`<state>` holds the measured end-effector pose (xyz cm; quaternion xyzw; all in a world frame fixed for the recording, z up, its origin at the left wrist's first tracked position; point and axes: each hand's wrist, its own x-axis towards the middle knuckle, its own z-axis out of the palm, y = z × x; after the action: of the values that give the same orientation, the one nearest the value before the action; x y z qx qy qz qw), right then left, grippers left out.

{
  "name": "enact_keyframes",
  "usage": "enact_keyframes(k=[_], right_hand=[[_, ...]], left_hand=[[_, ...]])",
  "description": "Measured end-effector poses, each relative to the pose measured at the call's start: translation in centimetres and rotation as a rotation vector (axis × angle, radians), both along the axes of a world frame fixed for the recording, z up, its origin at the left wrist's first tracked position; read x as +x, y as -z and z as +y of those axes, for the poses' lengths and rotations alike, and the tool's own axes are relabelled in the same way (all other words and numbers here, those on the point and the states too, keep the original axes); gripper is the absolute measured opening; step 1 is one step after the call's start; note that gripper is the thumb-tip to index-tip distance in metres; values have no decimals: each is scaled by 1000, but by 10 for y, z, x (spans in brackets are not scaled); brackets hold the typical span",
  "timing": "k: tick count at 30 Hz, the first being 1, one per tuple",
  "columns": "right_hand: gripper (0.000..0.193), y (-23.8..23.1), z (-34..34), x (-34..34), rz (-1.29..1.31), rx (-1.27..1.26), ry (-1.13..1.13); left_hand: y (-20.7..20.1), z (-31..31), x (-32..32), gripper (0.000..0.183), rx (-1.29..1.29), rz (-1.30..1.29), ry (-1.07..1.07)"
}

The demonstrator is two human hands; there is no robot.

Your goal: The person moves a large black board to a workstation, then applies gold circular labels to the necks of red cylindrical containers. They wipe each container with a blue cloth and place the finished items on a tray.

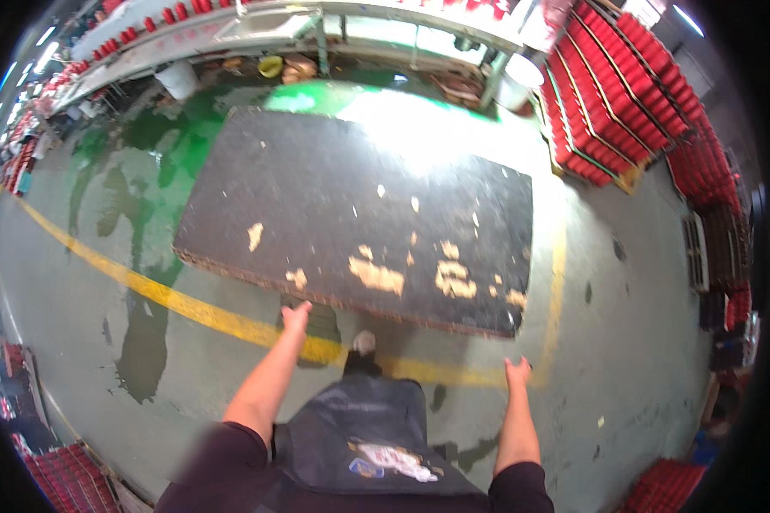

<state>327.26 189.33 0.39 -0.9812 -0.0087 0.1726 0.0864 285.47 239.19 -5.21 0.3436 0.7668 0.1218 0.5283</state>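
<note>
A large dark rectangular board (316, 188) with a thick, rough edge spreads out in front of me. Pale patches show where its top surface is chipped. Close to the near edge of the board, left of its middle, is my left hand (296, 318), thumb and fingers apart; whether it touches the edge I cannot tell. Past the board's near right corner, my right hand (518, 372) is held out, also with thumb and fingers apart and nothing visible in it. What supports the board from below is hidden.
Stacks of red cylindrical items (607, 94) rise at the far right on a pallet. A long bench (188, 38) with a sink runs along the back, near a white bucket (177, 79). Yellow lines (205, 318) and dark wet patches mark the floor. One shoe (364, 343) shows below me.
</note>
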Motion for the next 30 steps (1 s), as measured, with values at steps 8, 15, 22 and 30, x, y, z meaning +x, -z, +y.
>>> enact_keyframes(k=[8, 15, 22, 30], right_hand=[[95, 62, 70, 137, 23, 224, -46], [64, 15, 109, 121, 169, 211, -126], [58, -7, 124, 139, 180, 244, -226], [57, -4, 105, 186, 218, 297, -343]], left_hand=[[-10, 6, 90, 105, 202, 91, -307], [-5, 13, 90, 90, 195, 305, -232], [9, -7, 123, 76, 146, 372, -418], [5, -55, 177, 71, 43, 77, -426]])
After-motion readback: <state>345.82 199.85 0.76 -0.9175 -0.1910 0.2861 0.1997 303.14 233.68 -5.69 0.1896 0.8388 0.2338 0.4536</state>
